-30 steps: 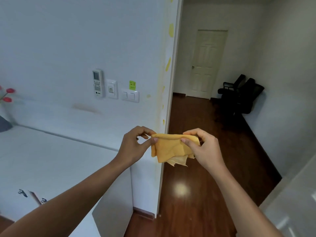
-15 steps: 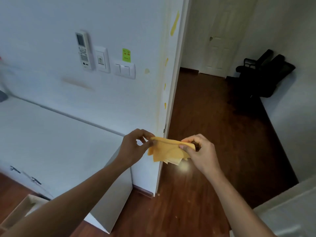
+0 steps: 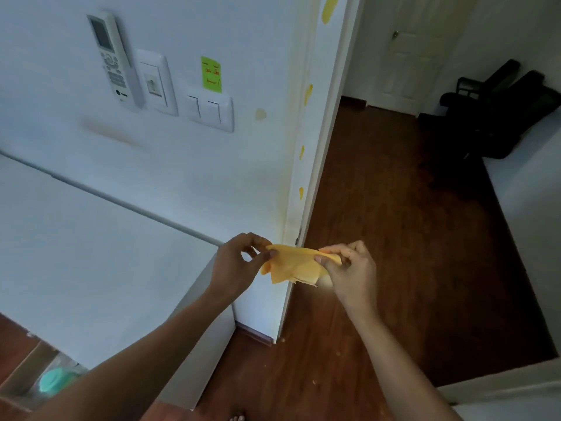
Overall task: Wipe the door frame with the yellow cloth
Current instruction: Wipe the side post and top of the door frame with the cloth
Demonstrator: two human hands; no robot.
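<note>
A folded yellow cloth (image 3: 296, 265) hangs stretched between both hands. My left hand (image 3: 236, 262) pinches its left corner and my right hand (image 3: 352, 268) pinches its right corner. Just behind the cloth runs the white door frame (image 3: 318, 141), slanting up to the top of the view. Several yellow smears (image 3: 308, 94) dot the frame's face above my hands, and a faint yellowish streak runs along the wall edge beside it. The cloth is held a little in front of the frame's lower part; whether it touches is not clear.
A white cabinet top (image 3: 76, 238) lies at the left against the wall. On the wall are a remote (image 3: 110, 56), switches (image 3: 211, 112) and a green note (image 3: 211, 74). Beyond the frame is dark wood floor (image 3: 394, 238), black chairs (image 3: 498, 107) and a closed white door (image 3: 406, 56).
The view has tilted down and drawn closer to the wall and frame. Both hands still hold the cloth, now lower along the frame, with the cloth stretched a bit flatter.
</note>
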